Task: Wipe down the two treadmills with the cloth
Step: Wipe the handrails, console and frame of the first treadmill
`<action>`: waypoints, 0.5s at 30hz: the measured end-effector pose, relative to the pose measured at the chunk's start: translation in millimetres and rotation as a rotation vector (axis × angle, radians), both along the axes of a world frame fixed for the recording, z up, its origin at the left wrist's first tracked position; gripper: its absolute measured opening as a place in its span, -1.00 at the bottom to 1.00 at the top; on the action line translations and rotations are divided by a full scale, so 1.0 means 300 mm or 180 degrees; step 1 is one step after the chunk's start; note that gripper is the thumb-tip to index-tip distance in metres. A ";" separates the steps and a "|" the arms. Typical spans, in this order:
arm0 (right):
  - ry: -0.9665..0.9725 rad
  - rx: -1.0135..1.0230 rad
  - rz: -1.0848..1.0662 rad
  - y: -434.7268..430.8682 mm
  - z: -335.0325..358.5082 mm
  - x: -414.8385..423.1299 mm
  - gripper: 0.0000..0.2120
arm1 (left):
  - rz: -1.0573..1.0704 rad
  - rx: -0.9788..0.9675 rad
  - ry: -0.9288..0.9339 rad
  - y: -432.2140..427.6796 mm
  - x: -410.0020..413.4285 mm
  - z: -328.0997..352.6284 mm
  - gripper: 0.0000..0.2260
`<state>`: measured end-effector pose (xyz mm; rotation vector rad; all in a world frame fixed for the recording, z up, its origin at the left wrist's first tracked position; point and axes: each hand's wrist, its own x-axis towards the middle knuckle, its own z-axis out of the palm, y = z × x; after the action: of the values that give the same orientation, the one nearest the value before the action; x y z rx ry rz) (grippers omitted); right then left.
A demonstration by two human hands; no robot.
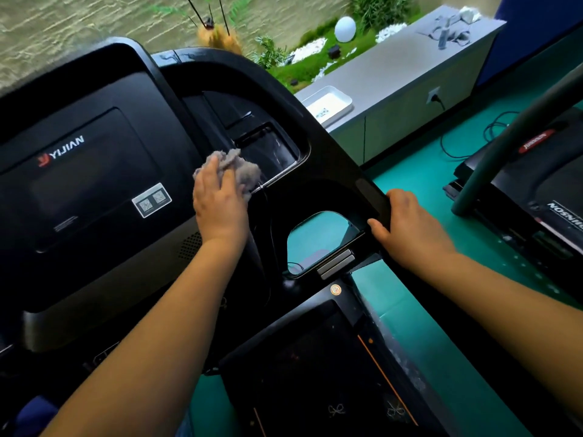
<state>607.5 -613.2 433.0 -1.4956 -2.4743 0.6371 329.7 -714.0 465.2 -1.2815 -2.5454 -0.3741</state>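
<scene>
A black treadmill console with a dark screen and a YIJIAN logo fills the left and centre. My left hand presses a crumpled grey cloth onto the console's right side, beside a recessed tray. My right hand grips the console's right handrail at its outer edge. The treadmill's dark deck lies below. A second treadmill, black with a grey-green upright bar, stands at the right edge.
A grey cabinet runs along the back with a white tray and small items on top. Behind it are green plants, white stones and a white globe lamp. Black cables lie on the teal floor.
</scene>
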 end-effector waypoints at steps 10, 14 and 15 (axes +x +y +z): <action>-0.0135 0.0110 -0.0030 -0.001 0.011 -0.017 -0.64 | -0.0035 -0.0012 0.0547 0.273 -0.322 0.181 -0.60; -0.0132 0.0082 -0.0016 0.002 0.009 -0.018 -0.64 | 0.0278 0.0111 0.0717 0.376 -0.452 0.267 -0.67; -0.0138 0.0086 -0.0011 0.002 0.009 -0.017 -0.64 | 0.0400 0.0245 0.0676 0.387 -0.479 0.291 -0.69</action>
<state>602.2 -612.5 435.7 -1.5193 -2.5016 0.5743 186.1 -598.1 552.4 -1.0664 -2.3930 -0.2897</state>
